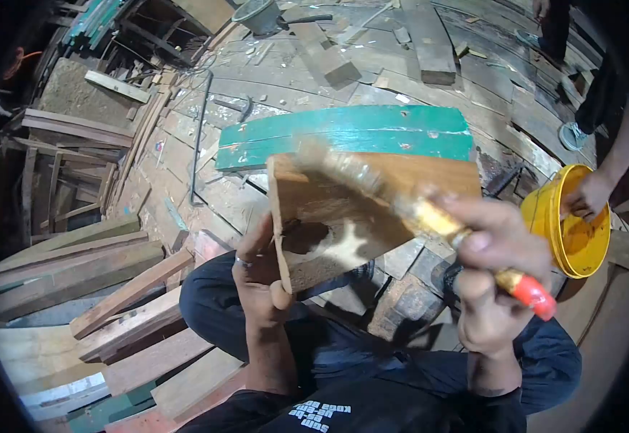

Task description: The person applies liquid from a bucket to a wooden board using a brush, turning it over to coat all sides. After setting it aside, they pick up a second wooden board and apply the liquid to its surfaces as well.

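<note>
My left hand [258, 270] grips the near left end of a brown wooden board [394, 209], thumb on the near edge and fingers behind it. The board is tilted up over my lap, with a patch of light and dark shadows on its face. In my right hand [498, 245] is a paintbrush [437, 216] with a yellowish handle and a red end. Its bristles, smeared by motion, overlap the board's upper left corner. Just behind the board lies a green-painted timber piece [343, 126], partly covered by it.
At right, another person's hand [592, 195] reaches into a yellow bucket [545, 224]. A metal bar [200, 137] lies on the plank floor, left of the green timber. Stacked timber [76, 281] fills the left side. A grey bucket [257, 16] and a thick beam [430, 43] are farther back.
</note>
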`<action>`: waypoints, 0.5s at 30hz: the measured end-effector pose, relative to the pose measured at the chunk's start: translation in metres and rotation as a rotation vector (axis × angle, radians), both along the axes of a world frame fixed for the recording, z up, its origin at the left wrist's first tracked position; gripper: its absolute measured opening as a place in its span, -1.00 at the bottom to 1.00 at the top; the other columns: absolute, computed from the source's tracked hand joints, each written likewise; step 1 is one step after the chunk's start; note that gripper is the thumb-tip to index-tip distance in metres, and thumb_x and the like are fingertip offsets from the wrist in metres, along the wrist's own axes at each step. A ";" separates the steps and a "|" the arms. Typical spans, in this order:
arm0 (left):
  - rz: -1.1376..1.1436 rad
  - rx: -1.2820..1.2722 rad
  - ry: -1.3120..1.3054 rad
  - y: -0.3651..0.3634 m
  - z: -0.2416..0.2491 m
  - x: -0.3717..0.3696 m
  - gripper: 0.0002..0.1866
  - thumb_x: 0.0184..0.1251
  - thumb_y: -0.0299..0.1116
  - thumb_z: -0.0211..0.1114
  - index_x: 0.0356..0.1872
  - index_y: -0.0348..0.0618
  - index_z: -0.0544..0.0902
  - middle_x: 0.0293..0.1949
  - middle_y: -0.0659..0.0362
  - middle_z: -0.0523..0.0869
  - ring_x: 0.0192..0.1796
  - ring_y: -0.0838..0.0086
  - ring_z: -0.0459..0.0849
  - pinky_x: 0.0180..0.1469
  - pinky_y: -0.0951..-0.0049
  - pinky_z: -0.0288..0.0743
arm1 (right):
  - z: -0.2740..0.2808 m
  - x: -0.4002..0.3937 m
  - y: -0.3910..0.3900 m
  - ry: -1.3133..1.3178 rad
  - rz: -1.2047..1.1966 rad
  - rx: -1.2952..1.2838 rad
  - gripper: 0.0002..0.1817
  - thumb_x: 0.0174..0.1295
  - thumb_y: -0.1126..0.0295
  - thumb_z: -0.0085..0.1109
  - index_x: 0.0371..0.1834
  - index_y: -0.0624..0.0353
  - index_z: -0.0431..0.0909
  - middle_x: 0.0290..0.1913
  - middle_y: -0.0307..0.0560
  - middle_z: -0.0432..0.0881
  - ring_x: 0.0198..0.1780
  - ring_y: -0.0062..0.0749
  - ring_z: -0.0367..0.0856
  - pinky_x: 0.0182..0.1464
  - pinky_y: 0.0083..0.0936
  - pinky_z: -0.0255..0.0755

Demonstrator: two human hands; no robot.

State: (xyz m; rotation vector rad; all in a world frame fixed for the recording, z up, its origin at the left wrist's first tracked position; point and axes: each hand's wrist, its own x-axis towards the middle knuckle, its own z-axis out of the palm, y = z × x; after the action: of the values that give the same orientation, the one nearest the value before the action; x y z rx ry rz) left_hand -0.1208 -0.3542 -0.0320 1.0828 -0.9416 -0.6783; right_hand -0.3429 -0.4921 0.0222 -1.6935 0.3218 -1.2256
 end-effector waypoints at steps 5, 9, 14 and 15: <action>-0.002 -0.010 0.016 0.003 -0.002 0.003 -0.08 0.08 -0.10 0.55 0.45 -0.13 0.29 0.36 0.01 0.45 0.37 0.23 0.46 0.34 0.16 0.44 | 0.005 -0.008 -0.001 -0.106 0.240 0.050 -0.84 0.27 0.44 0.29 -0.19 0.20 0.51 0.02 0.31 0.58 0.15 0.23 0.60 0.14 -0.10 0.56; -0.005 -0.032 0.048 0.000 -0.002 -0.001 -0.08 0.07 -0.09 0.56 0.44 -0.13 0.30 0.33 0.01 0.47 0.32 0.23 0.51 0.32 0.18 0.46 | 0.017 0.000 -0.006 0.117 0.069 -0.151 -0.66 0.33 0.10 0.23 -0.15 0.19 0.61 0.03 0.33 0.58 0.19 0.26 0.57 0.21 0.03 0.49; -0.014 0.009 0.075 0.006 -0.001 0.007 -0.09 0.09 -0.15 0.53 0.46 -0.16 0.28 0.30 0.01 0.49 0.28 0.23 0.54 0.31 0.17 0.46 | 0.011 -0.010 -0.018 0.052 0.287 -0.090 -0.61 0.31 0.02 0.22 -0.24 0.19 0.60 -0.07 0.22 0.67 0.07 0.20 0.66 0.22 0.14 0.45; 0.024 -0.007 0.018 0.004 -0.001 0.004 -0.09 0.10 -0.15 0.51 0.46 -0.17 0.26 0.31 -0.01 0.48 0.29 0.21 0.53 0.32 0.14 0.44 | 0.011 -0.014 -0.019 0.013 0.220 -0.048 -0.75 0.31 0.20 0.27 -0.29 0.19 0.58 -0.07 0.23 0.66 0.05 0.19 0.67 0.19 0.10 0.49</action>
State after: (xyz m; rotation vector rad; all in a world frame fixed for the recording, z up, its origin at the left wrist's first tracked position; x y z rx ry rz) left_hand -0.1164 -0.3502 -0.0333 1.0784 -0.9135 -0.6640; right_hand -0.3566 -0.5112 0.0333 -1.7283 0.1112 -1.0676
